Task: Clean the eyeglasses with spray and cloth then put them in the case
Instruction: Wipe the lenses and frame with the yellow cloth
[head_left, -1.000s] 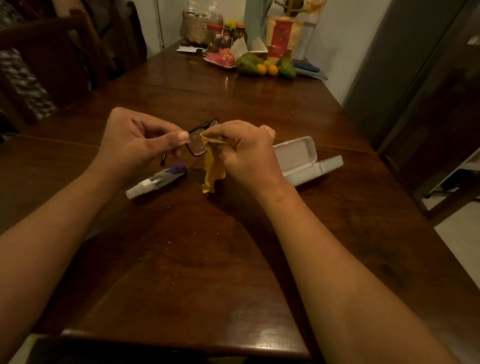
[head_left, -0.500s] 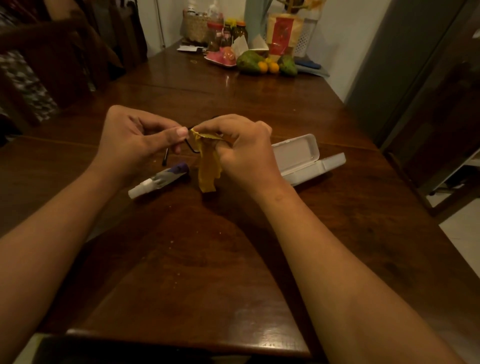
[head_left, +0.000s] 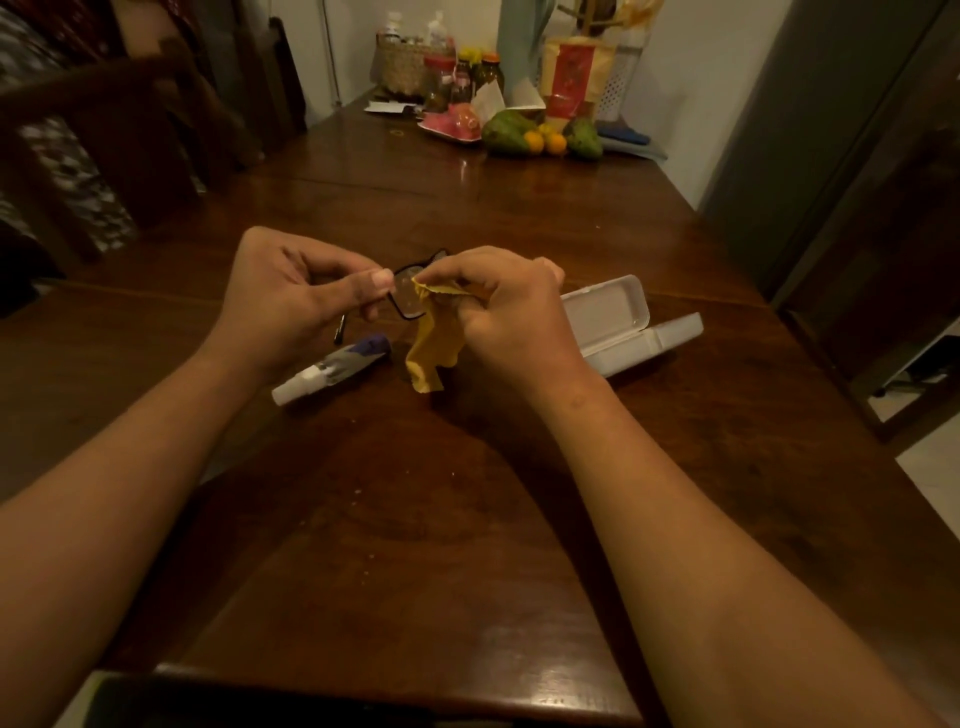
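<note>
Head view: left hand (head_left: 291, 296) pinches black-framed eyeglasses (head_left: 410, 291) steady above the brown wooden table (head_left: 467, 519) so the right hand (head_left: 498, 317), gripping a yellow cloth (head_left: 434, 343), can rub a lens; beside it, the white plastic case (head_left: 618, 322) lies open, ready.

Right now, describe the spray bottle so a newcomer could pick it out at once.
On the long dark wooden table, look near the left hand, left of the yellow cloth. The spray bottle lies on its side: slim, white at one end, purple at the other, unlike the boxy white eyeglass case.
</note>
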